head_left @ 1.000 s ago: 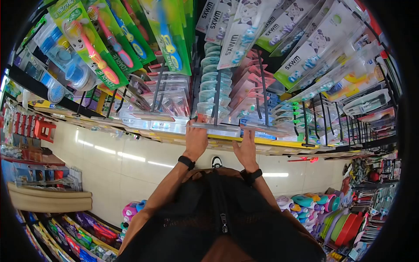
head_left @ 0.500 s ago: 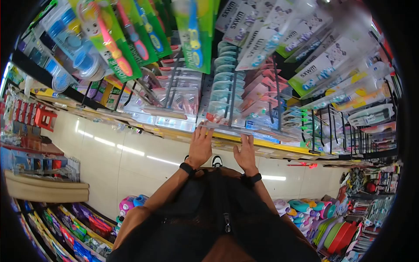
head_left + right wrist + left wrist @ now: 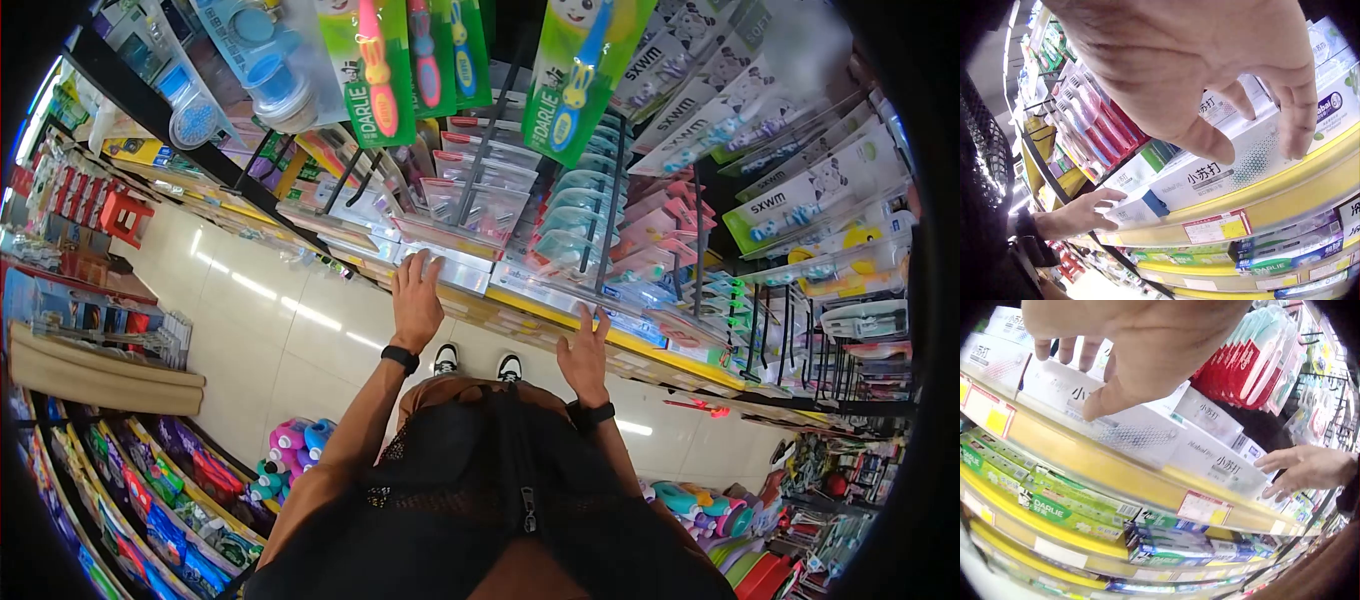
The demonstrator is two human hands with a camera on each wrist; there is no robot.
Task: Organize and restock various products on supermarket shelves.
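Boxes (image 3: 1135,434) of toothpaste line the front edge of the yellow shelf (image 3: 1116,475). My left hand (image 3: 415,300) and right hand (image 3: 585,352) are up at them, fingers spread, gripping nothing. Wrist views show Darlie packs (image 3: 1066,512) one shelf down; the head view shows toothbrushes (image 3: 380,70) hanging above and tiled floor (image 3: 290,340).

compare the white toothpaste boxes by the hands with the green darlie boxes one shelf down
Colour: the white boxes carry grey print, the green Darlie boxes green with white lettering. Place: the white boxes sit on the upper shelf, the green Darlie boxes one shelf below. Hands: the left hand and right hand spread their fingers at the white boxes; neither touches the green Darlie boxes. Both are long cartons lying lengthwise, face out.
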